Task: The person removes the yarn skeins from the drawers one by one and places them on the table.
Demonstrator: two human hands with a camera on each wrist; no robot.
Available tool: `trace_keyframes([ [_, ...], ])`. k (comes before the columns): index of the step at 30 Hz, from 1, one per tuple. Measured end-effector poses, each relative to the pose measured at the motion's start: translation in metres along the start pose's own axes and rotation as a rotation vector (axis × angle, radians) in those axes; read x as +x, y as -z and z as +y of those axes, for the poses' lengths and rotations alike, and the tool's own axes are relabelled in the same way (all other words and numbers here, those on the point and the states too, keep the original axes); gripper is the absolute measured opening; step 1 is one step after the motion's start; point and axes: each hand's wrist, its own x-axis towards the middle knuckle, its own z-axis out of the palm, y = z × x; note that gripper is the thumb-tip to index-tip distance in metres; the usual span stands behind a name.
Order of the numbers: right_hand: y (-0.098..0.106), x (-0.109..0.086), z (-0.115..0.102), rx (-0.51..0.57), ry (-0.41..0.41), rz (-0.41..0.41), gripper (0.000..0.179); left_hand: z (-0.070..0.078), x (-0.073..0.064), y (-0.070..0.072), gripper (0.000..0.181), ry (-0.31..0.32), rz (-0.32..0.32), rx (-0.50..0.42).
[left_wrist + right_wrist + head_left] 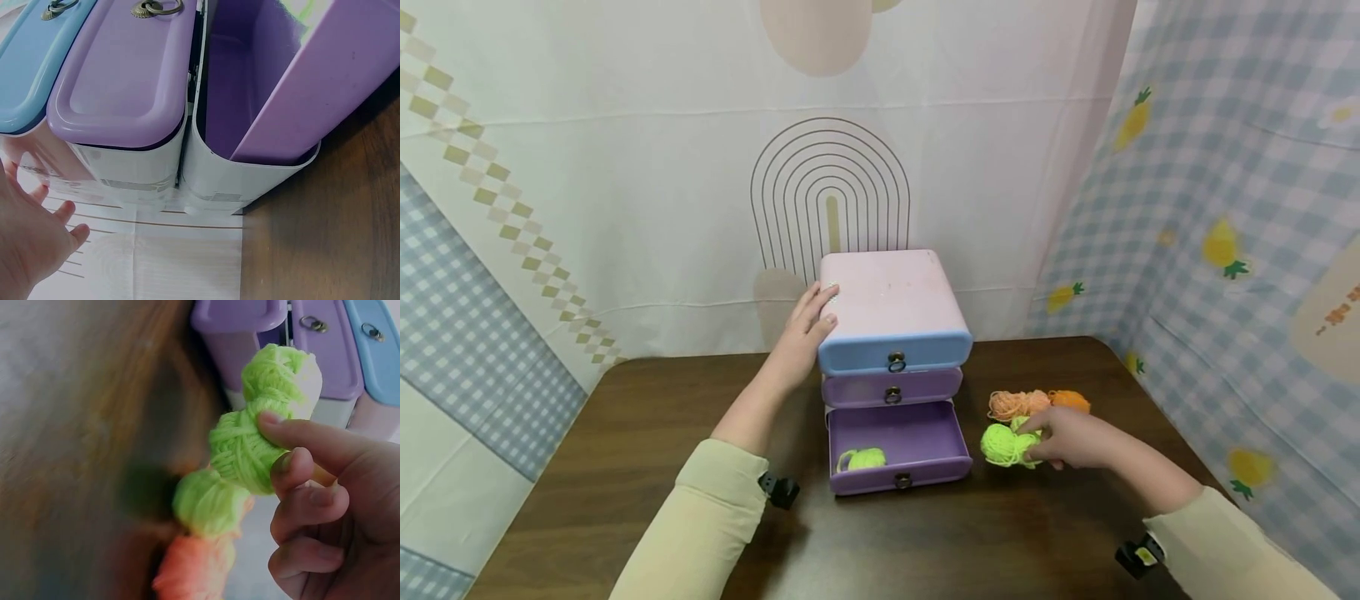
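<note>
A three-tier drawer cabinet (887, 292) with a pale pink top stands on the table. My left hand (801, 342) rests against its upper left edge, fingers reaching onto the top; in the left wrist view this hand (31, 240) has its fingers spread. The bottom purple drawer (951, 429) is pulled out and holds a ball of neon green yarn (867, 458). To its right, my right hand (1071, 437) pinches a green yarn skein (250, 450) between thumb and fingers. Another green yarn ball (209, 503) lies just behind the held one.
Peach yarn (1017, 405) and an orange yarn ball (1070, 401) lie behind the right hand. The blue top drawer (865, 357) and lilac middle drawer (857, 389) are closed, each with a ring pull. Patterned cloth (662, 208) hangs behind the brown table (647, 433).
</note>
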Motion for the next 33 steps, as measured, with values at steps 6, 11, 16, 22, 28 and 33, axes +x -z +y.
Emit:
trace_keyframes([
  [6, -0.002, -0.012, 0.022, 0.023, 0.017, -0.063, 0.018, 0.000, -0.001, 0.000, 0.052, 0.004, -0.006, -0.001],
  [11, -0.002, -0.015, 0.036, 0.005, 0.056, -0.088, 0.007, 0.001, -0.002, 0.000, 0.052, 0.014, -0.011, -0.004],
  [16, -0.001, -0.013, 0.043, -0.012, 0.039, -0.095, 0.009, 0.002, -0.002, 0.000, 0.051, 0.013, -0.008, -0.002],
  [22, -0.001, -0.012, 0.041, -0.036, -0.063, -0.046, 0.026, 0.002, -0.001, 0.000, 0.051, 0.015, -0.009, -0.007],
  [28, 0.000, -0.012, 0.038, -0.045, -0.156, -0.012, 0.038, 0.000, -0.001, 0.000, 0.051, 0.007, -0.006, -0.002],
  [33, 0.003, -0.014, 0.037, -0.044, -0.179, -0.001, 0.038, 0.000, -0.001, 0.000, 0.052, 0.016, -0.010, -0.006],
])
